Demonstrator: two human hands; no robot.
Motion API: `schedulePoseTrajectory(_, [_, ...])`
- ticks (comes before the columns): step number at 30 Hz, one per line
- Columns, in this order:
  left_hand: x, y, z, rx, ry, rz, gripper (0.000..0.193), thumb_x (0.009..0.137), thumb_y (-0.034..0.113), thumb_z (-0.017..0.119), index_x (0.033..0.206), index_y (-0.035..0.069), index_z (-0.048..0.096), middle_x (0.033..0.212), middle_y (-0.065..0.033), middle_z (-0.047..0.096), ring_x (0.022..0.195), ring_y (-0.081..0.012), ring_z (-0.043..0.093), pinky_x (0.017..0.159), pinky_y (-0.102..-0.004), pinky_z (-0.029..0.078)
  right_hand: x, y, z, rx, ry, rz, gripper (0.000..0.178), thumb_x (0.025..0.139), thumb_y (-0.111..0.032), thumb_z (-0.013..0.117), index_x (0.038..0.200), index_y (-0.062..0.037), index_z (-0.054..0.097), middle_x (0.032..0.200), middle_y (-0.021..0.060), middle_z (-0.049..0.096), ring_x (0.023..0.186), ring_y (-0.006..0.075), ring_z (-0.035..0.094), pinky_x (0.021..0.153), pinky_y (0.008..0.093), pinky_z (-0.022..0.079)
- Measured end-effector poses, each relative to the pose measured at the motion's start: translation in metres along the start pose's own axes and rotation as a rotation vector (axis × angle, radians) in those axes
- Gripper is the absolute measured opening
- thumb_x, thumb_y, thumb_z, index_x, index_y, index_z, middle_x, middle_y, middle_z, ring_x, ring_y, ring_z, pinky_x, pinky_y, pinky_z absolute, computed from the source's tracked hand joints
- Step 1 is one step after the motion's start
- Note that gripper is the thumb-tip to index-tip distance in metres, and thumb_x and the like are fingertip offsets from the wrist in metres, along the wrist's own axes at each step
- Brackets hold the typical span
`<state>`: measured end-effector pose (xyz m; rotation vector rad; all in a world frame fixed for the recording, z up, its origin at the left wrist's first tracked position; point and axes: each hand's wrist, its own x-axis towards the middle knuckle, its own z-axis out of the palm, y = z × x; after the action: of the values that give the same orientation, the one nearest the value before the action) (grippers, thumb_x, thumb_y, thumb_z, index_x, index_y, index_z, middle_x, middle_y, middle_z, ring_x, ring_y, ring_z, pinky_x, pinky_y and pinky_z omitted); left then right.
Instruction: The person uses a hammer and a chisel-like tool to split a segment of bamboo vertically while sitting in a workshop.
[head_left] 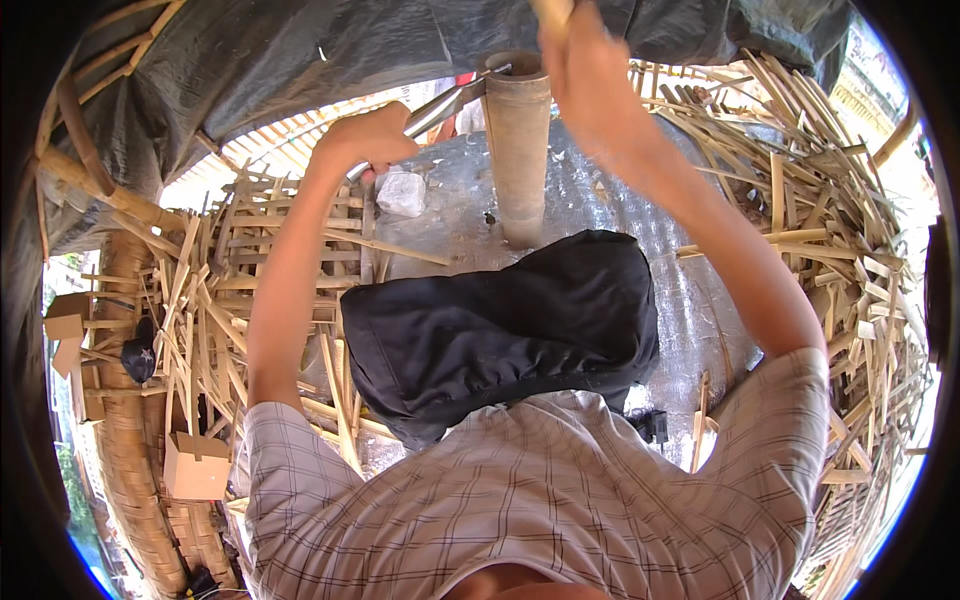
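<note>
A thick bamboo tube (518,150) stands upright in front of me, its hollow end facing up. My left hand (365,140) is closed around a metal knife (440,108), whose far end lies at the tube's upper rim. Raised above and right of the tube, my right hand (590,90) grips a pale wooden stick (552,12); motion blurs it a little, and the stick's upper part is outside the picture. A whitish block (401,192) rests below my left hand.
Black cloth (500,330) covers my lap. Split bamboo strips (800,170) pile up on the right, with more strips (190,310) on the left beside a slatted bamboo frame (290,240). A grey sheet (600,210) lies under the tube. Dark tarpaulin (270,70) hangs overhead; a cardboard box (196,467) sits lower left.
</note>
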<state>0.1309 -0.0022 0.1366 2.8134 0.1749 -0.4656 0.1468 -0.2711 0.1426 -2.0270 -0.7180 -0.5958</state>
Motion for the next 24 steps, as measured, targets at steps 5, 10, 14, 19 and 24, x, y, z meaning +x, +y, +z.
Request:
schedulePoseTrajectory(5, [-0.007,-0.009,0.003,0.038,0.1,-0.013,0.03,0.074,0.013,0.057,0.098,-0.005,0.058,0.064,-0.0117,0.064,0.046,-0.0192,0.06,0.048,-0.0351,0.048,0.011,-0.003,-0.028,-0.196,-0.593,0.174,0.008,0.095,-0.008,0.058,0.098,-0.0003,0.058,0.075,0.0142,0.065,0.065,0.0318,0.067,0.06,0.044,0.054])
schedulePoseTrajectory(10, [0.004,0.013,0.005,0.01,0.045,0.046,0.029,0.074,0.014,0.057,0.097,-0.003,0.057,0.063,-0.0118,0.063,0.046,-0.0198,0.06,0.049,-0.0345,0.047,0.03,0.059,-0.017,-0.439,-0.031,-0.294,0.022,0.102,-0.016,0.049,0.1,0.0022,0.06,0.072,0.0147,0.062,0.06,0.0278,0.063,0.056,0.0436,0.05])
schedulePoseTrajectory(14, [0.004,0.01,0.001,0.007,0.074,0.015,0.027,0.075,0.013,0.056,0.097,-0.003,0.056,0.065,-0.0126,0.062,0.047,-0.0199,0.059,0.048,-0.0348,0.047,-0.036,0.041,0.0,-0.258,-0.657,0.102,0.036,0.106,-0.024,0.043,0.096,0.0063,0.059,0.073,0.0189,0.063,0.058,0.029,0.062,0.055,0.0451,0.05])
schedulePoseTrajectory(19, [0.011,0.006,-0.003,0.043,-0.02,-0.002,0.03,0.082,0.013,0.058,0.104,-0.005,0.048,0.064,-0.0112,0.056,0.045,-0.0179,0.054,0.039,-0.0349,0.043,-0.019,-0.002,-0.02,-0.087,-0.604,0.266,0.049,0.108,-0.039,0.044,0.097,0.0074,0.056,0.067,0.02,0.06,0.059,0.0326,0.063,0.059,0.0463,0.048])
schedulePoseTrajectory(24, [0.018,0.002,-0.005,0.113,-0.019,0.002,0.032,0.082,0.012,0.057,0.106,-0.007,0.049,0.066,-0.0117,0.058,0.047,-0.0177,0.056,0.041,-0.0347,0.044,0.015,0.001,-0.028,0.138,0.14,-0.144,0.048,0.108,-0.038,0.044,0.092,0.0065,0.054,0.067,0.0212,0.058,0.06,0.035,0.061,0.058,0.0461,0.045])
